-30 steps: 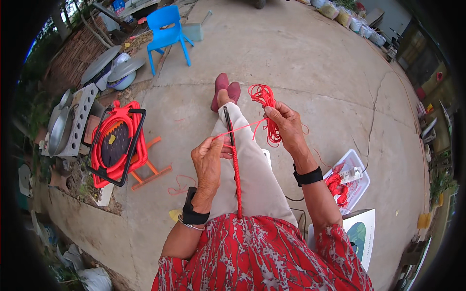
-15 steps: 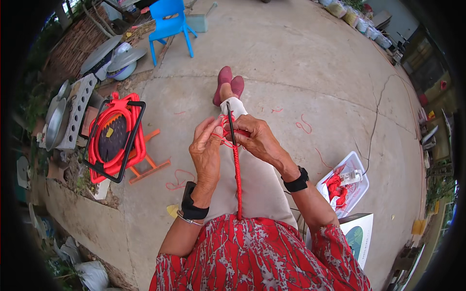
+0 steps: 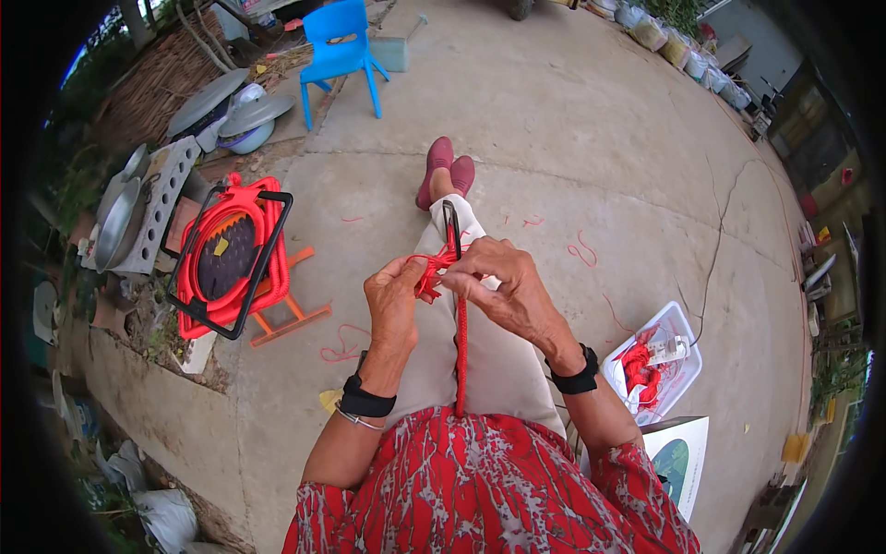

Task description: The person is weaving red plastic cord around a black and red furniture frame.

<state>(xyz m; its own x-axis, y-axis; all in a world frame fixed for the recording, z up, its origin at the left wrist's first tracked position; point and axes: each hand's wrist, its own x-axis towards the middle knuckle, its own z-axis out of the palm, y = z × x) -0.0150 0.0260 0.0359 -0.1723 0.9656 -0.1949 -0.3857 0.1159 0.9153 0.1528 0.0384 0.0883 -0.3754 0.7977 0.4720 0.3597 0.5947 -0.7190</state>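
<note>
In front of my lap, a narrow red braided strip [image 3: 460, 360] runs from my shirt up to a slim black loop [image 3: 451, 226] standing above my knees. My left hand [image 3: 391, 300] is closed, pinching a bunch of loose red cord [image 3: 427, 279] beside the strip. Across from it, my right hand [image 3: 509, 288] has its thumb and forefinger brought together on the cord near the strip's upper end. The exact strand between those fingers is too small to make out.
At left stands a black-framed folding seat wound with red cord [image 3: 231, 254]. A blue chair [image 3: 334, 57] is farther off. On my right are a white plastic tub [image 3: 681, 374] of red cord and a white box [image 3: 688, 462]. Red cord scraps [image 3: 583, 251] lie on the concrete.
My left hand has gathered the red cord into a bunch and lowered slightly. My right hand has turned, its fingertips now meeting near the bunch. The black loop shows its open shape.
</note>
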